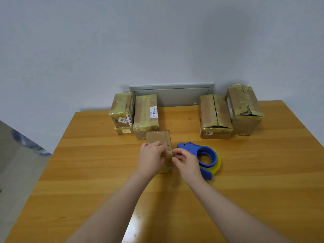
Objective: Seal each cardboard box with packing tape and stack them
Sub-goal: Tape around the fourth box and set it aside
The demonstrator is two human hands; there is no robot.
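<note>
Lying at the centre of the frame, a small cardboard box [158, 139] is noted flat on the wooden table [263, 172]. Its plain brown top is creased, and a glossy band of clear tape is seen along its right side.

The left hand [151, 159] is laid over the near part of this box, fingers curled toward its right edge. The right hand [186, 163] is placed just beside it, thumb and forefinger brought together. A crumpled, translucent tape strip [169, 152] is pinched between the two hands at the box's right edge; whether it is stuck to the cardboard cannot be told.

A blue plastic tape dispenser [198, 151] is found just right of the box, on the table, partly hidden by the right hand. A yellowish, glossy tape roll [217, 166] is mounted in its round hub.

In the upper left of the table, a taped box [121, 107] is stacked on a flatter labelled box [123, 131]. A taller box [146, 116], wrapped in wrinkled yellowish tape and bearing a barcode label, is set just beside them. Two larger boxes stand toward the upper right: one [215, 118] with a centre seam and one [245, 109] with torn, ragged tape.

The table surface is smooth, orange-toned and banded with grain. A grey rectangular metal panel [171, 94] is set into the pale wall behind.
</note>
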